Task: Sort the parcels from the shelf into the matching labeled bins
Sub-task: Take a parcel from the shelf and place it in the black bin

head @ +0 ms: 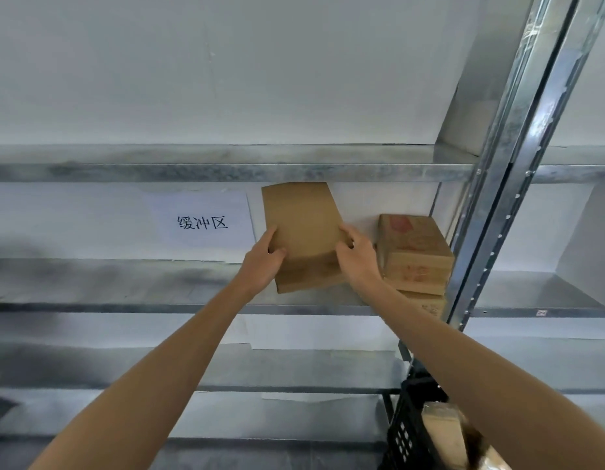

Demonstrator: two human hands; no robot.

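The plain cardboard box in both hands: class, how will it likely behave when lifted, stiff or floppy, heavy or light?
Probably stiff: the box keeps flat faces and straight edges where the left hand and right hand grip its near end. Likely fairly light, since that grip seems to manage it. Its matte card should grip well.

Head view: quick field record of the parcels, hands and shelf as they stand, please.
held parcel: plain cardboard box, at the metal shelf
left hand: grips its left edge
right hand: grips its right edge
other parcels: stack of red-printed boxes, right of it
sign: paper sign, 缓冲区, left of it
bin: black crate, lower right, parcel inside
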